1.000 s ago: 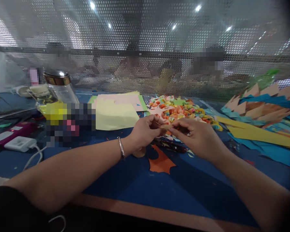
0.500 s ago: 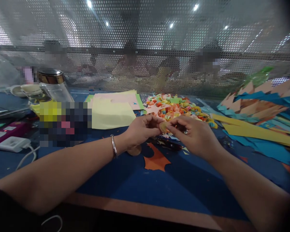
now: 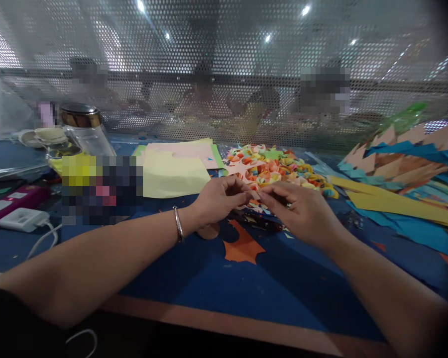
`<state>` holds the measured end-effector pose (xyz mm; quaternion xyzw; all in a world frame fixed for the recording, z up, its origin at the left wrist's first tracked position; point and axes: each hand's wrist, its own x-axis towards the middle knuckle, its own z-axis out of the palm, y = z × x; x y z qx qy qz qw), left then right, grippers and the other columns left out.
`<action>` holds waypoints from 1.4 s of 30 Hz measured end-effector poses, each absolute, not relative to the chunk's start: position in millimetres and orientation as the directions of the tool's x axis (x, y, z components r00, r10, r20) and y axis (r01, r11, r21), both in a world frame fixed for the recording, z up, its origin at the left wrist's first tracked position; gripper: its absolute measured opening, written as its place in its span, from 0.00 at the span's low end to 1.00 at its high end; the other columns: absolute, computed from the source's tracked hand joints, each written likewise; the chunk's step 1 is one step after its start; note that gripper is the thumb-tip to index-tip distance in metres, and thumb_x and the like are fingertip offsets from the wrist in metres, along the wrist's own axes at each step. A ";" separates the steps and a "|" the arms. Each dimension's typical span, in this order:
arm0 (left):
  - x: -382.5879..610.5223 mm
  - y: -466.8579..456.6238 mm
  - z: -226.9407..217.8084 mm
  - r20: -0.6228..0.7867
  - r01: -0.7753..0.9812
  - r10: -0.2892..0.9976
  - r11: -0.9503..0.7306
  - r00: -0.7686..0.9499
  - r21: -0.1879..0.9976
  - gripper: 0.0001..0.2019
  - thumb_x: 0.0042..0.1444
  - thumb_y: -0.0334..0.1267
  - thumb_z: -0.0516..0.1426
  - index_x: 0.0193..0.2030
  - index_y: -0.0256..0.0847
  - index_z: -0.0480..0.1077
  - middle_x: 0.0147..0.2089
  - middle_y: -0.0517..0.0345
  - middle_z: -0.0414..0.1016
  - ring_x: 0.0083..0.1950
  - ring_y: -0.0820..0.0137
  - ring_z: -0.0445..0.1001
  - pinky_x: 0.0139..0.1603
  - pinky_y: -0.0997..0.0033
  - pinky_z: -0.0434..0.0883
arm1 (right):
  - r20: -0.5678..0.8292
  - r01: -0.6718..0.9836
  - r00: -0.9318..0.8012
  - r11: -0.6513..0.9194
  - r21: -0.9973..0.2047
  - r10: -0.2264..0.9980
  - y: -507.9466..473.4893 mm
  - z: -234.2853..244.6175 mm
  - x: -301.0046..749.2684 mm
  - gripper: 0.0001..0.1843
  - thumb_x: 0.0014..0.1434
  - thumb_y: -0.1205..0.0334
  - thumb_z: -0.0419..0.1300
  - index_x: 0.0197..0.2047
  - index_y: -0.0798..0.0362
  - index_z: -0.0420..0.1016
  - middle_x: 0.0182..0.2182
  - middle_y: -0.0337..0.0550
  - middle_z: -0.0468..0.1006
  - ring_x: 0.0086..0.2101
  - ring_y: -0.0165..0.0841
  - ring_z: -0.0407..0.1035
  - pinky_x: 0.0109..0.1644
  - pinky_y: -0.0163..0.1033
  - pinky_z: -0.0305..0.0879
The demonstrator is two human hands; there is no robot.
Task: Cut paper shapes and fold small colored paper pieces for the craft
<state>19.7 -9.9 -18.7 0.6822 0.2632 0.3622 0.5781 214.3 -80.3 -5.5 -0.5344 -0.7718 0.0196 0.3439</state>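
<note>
My left hand (image 3: 219,199) and my right hand (image 3: 296,211) meet fingertip to fingertip above the blue table (image 3: 194,278). Both pinch a small tan piece of paper (image 3: 254,195) between thumbs and fingers. A silver bangle (image 3: 178,223) sits on my left wrist. Just behind the hands lies a heap of small colourful folded paper pieces (image 3: 280,169). An orange paper scrap (image 3: 242,246) lies on the table under the hands, beside dark scissors (image 3: 259,222).
Yellow and pink paper sheets (image 3: 175,171) lie at the left centre. Blue, yellow and tan paper offcuts (image 3: 403,174) pile up at the right. A glass jar (image 3: 84,132), a white charger (image 3: 22,219) and a pink device (image 3: 11,201) stand at the left. A perforated screen (image 3: 224,74) closes the back; people sit beyond it.
Both hands stay together, working the small paper piece between the fingertips. The piece looked rounder half a second ago and is now more hidden by the fingers.
</note>
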 end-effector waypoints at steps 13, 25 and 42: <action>19.9 -8.4 -19.7 0.236 -0.046 0.758 -0.263 0.609 0.964 0.08 0.60 0.37 0.63 0.36 0.39 0.69 0.28 0.62 0.72 0.29 0.76 0.69 0.33 0.72 0.66 | 0.530 0.816 -0.183 0.428 -0.388 0.828 -82.5 -5.5 212.0 0.17 0.71 0.48 0.57 0.38 0.49 0.82 0.34 0.44 0.84 0.32 0.37 0.76 0.35 0.41 0.67; 22.2 -6.6 -22.6 0.302 -0.164 0.792 -0.254 0.531 0.953 0.08 0.57 0.31 0.65 0.38 0.38 0.70 0.33 0.61 0.76 0.31 0.77 0.74 0.36 0.73 0.73 | 0.655 0.812 -0.205 0.500 -0.300 0.727 -83.6 -7.1 204.6 0.15 0.72 0.52 0.59 0.37 0.49 0.81 0.32 0.43 0.84 0.30 0.34 0.76 0.33 0.38 0.67; 19.0 -18.2 -13.0 0.111 -0.260 0.865 0.022 0.489 0.965 0.10 0.58 0.32 0.68 0.44 0.36 0.75 0.38 0.56 0.79 0.37 0.74 0.78 0.39 0.70 0.75 | 0.658 0.863 -0.292 0.488 -0.131 0.694 -81.2 -16.9 205.1 0.12 0.71 0.54 0.59 0.44 0.52 0.80 0.32 0.44 0.79 0.28 0.34 0.71 0.33 0.40 0.64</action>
